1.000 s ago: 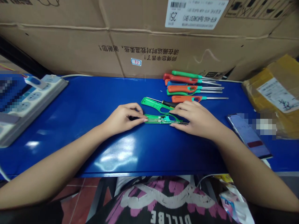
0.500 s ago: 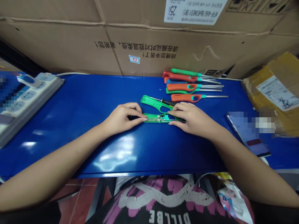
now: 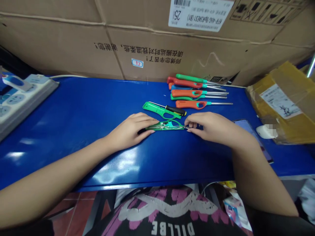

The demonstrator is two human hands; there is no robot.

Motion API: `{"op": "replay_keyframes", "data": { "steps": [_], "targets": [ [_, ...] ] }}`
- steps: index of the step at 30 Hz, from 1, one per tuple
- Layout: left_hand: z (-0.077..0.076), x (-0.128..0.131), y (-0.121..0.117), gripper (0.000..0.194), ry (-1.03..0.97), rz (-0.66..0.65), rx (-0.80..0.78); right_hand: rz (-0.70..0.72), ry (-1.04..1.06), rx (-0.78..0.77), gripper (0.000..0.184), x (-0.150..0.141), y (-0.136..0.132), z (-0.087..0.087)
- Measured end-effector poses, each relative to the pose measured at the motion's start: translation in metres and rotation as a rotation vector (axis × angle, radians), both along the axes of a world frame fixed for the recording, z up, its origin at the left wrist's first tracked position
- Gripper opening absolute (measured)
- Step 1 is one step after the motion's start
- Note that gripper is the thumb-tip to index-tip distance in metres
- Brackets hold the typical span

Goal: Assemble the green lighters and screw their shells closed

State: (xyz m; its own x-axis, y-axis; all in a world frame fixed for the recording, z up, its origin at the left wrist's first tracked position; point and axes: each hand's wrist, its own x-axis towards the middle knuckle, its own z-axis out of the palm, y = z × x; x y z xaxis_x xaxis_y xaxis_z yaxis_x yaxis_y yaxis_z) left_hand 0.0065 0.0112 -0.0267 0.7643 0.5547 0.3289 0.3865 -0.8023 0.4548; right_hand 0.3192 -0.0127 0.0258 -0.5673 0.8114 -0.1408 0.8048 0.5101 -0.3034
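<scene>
An opened green lighter (image 3: 173,128) lies lengthwise on the blue table, its wires, turquoise trigger and inner parts showing. My left hand (image 3: 130,131) has its thumb and fingers closed around the lighter's left end, hiding that tip. At the other end, my right hand (image 3: 213,128) pinches a thin dark metal part by the front of the shell; most of that part is hidden by the fingers. Just behind lies the detached green half-shell (image 3: 159,110), tilted, with a screwdriver (image 3: 175,109) with a black and yellow handle against it.
Several orange, red and green lighters (image 3: 189,104) are grouped at the back. A phone (image 3: 264,150), a white mouse (image 3: 265,132) and a taped carton (image 3: 295,127) stand to the right. At left is a power strip (image 3: 49,87); a large cardboard box (image 3: 73,55) walls the back.
My right hand has shifted right to the shell's front end, uncovering the trigger area and the screwdriver handle. My left hand has come further over the lighter's left end. The view has shifted slightly.
</scene>
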Motion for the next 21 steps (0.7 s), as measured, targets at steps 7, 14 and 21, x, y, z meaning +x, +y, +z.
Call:
{"op": "replay_keyframes", "data": {
  "steps": [7,14,21],
  "targets": [
    [0.009,-0.01,0.008,0.029,-0.009,0.029,-0.052,0.133,-0.013,0.262,0.022,-0.011,0.0,-0.011],
    [0.012,-0.016,0.009,0.027,0.05,0.032,-0.009,0.186,0.019,0.359,0.031,-0.013,0.005,-0.022],
    [0.012,-0.015,0.006,0.029,0.086,0.05,0.009,0.192,-0.068,0.468,0.032,-0.021,-0.001,-0.024]
  ]
}}
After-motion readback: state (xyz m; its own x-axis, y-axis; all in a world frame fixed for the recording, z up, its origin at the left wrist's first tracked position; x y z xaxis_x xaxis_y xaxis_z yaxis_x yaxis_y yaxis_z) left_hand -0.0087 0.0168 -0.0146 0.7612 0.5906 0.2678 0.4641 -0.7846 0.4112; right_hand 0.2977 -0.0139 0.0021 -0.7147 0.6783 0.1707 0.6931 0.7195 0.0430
